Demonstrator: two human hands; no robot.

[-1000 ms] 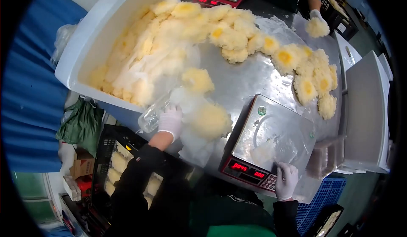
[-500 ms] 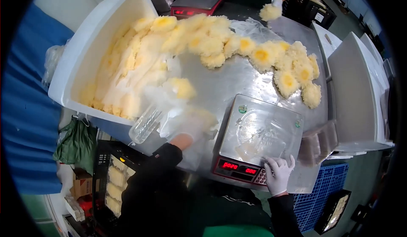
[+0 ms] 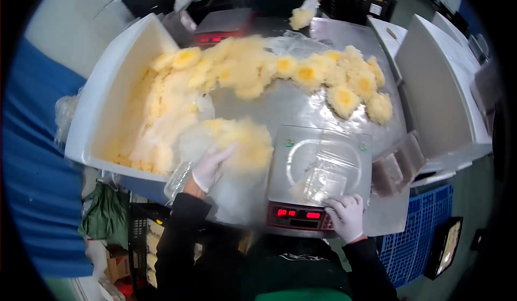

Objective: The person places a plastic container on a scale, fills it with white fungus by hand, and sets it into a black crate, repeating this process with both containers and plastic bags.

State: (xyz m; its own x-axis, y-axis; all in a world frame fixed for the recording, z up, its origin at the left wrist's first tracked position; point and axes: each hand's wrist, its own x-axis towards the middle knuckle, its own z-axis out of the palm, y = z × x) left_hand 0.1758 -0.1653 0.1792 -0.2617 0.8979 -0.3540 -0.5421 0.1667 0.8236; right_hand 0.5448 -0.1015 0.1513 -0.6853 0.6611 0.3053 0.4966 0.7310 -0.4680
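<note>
My left hand [image 3: 211, 167], in a white glove, is beside blurred pale yellow clumps that look like snow fungus [image 3: 245, 146]. Its fingers reach toward their left edge and appear apart. Whether they touch the clumps is hard to make out. My right hand [image 3: 347, 217], gloved too, rests loosely bent at the front right corner of a weighing scale [image 3: 353, 180], over the keypad. On the scale pan lies a clear plastic tray [image 3: 325, 178], close to those fingertips. Red digits glow on the scale's front display [image 3: 297, 214].
A white foam box [image 3: 89, 131] lies on its side at left, spilling snow fungus. More clumps [image 3: 344, 99] curve across the metal table. Clear trays [image 3: 398, 161] stand right of the scale. Opposite, another person's gloved hand [image 3: 302, 14] holds a clump; a second scale [image 3: 221, 29] stands nearby.
The view has shifted. My left hand has moved leftward, away from the scale. My right hand's fingers have drawn closer together at the keypad. The other person's second hand has come into view.
</note>
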